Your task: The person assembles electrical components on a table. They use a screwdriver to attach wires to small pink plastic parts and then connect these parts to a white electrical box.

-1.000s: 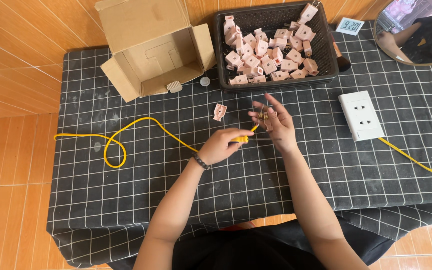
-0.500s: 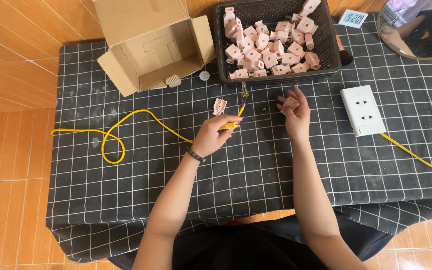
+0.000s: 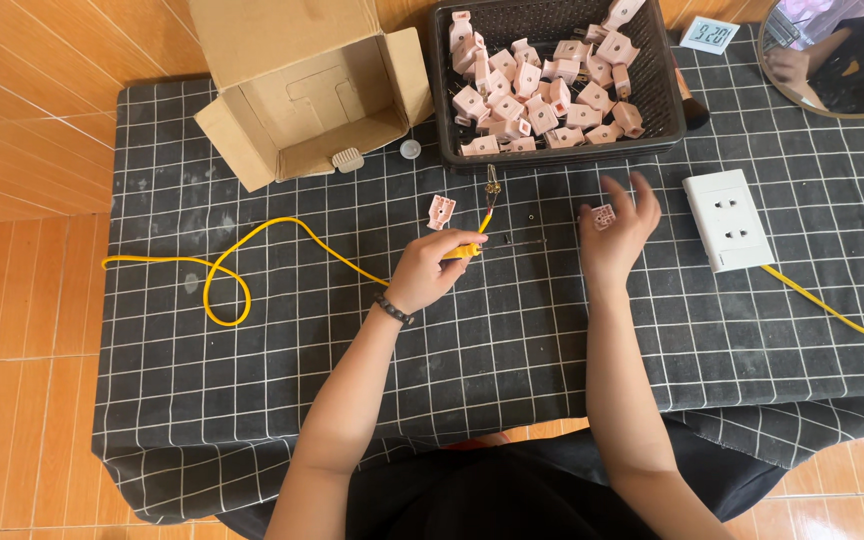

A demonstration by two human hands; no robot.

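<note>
Compared with half a second earlier, the right hand (image 3: pixel 617 225) sits farther right, nearer the white rectangular wall socket (image 3: pixel 729 219). Its fingers are spread, palm up, cradling a small pink plastic plug piece (image 3: pixel 603 214). The left hand (image 3: pixel 432 268) pinches the end of the yellow cable (image 3: pixel 252 240), bare metal prongs (image 3: pixel 492 185) pointing toward the black mesh basket (image 3: pixel 664 105). A second pink piece (image 3: pixel 440 211) lies on the checked-cloth counter (image 3: pixel 252 370).
</note>
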